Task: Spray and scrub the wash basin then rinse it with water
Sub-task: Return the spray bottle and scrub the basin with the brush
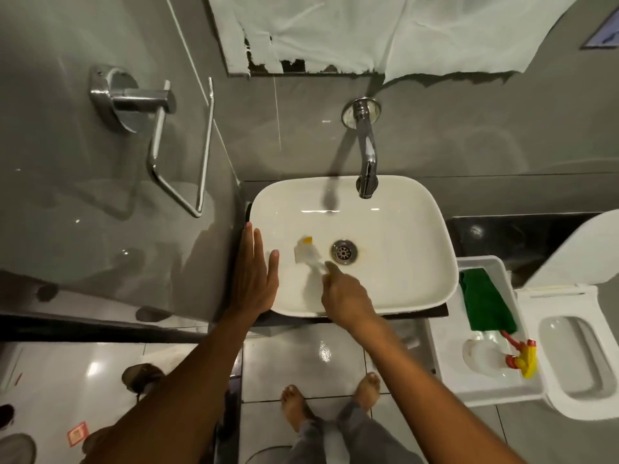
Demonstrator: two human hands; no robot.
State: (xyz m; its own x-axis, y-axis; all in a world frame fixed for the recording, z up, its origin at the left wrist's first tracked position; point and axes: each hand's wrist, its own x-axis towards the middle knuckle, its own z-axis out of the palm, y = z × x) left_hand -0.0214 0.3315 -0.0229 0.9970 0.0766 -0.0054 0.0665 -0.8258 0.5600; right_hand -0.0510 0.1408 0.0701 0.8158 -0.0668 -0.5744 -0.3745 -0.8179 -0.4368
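Observation:
The white wash basin (pixel 408 229) stands on a dark counter under a chrome wall tap (pixel 366 155), and no water runs from the tap. My right hand (pixel 346 296) is inside the basin, shut on the handle of a scrub brush (pixel 306 252). The brush's white and yellow head is blurred and lies on the basin floor just left of the metal drain (pixel 344 252). My left hand (pixel 256 272) rests flat on the basin's left rim, fingers spread, holding nothing. A spray bottle (pixel 492 358) with a red and yellow trigger lies in a white tray on the right.
The white tray (pixel 482 262) also holds a green scrub pad (pixel 485 303). A toilet (pixel 579 356) stands at far right. A chrome towel holder (pixel 157 128) is on the grey wall at left. Torn white paper (pixel 385 31) covers the mirror. My bare feet (pixel 331 400) are on the tiled floor.

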